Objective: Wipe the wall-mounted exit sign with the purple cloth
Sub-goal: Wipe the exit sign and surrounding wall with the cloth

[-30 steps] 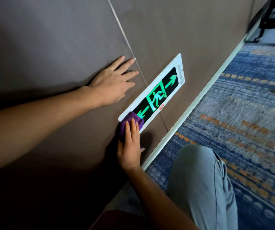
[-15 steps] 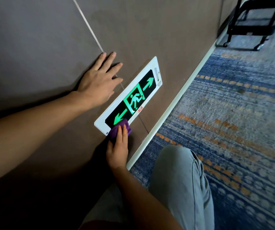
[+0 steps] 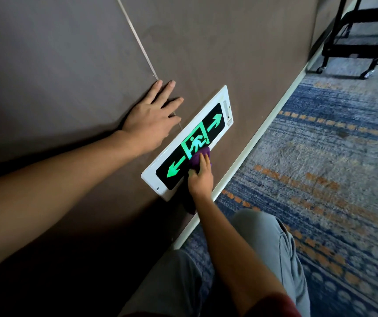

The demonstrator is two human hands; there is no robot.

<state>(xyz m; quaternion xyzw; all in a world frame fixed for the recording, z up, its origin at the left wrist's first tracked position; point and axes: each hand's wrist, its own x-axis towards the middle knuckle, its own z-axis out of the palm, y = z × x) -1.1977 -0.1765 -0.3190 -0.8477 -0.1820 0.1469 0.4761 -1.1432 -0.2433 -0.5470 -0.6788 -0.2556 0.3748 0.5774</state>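
The right hand [image 3: 201,177] presses the purple cloth [image 3: 198,157] on the middle of the exit sign [image 3: 190,143], the left hand [image 3: 151,120] lies flat and empty on the wall [image 3: 69,65], and the far arrow looks left to wipe.

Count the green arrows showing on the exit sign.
2. Left arrow at the sign's near end beside the purple cloth; right arrow at the far end. The cloth could hide other markings.

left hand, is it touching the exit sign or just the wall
Cannot tell. In the head view the left hand lies flat on the wall, its lower edge right at the exit sign's white frame, with no clear gap or overlap.
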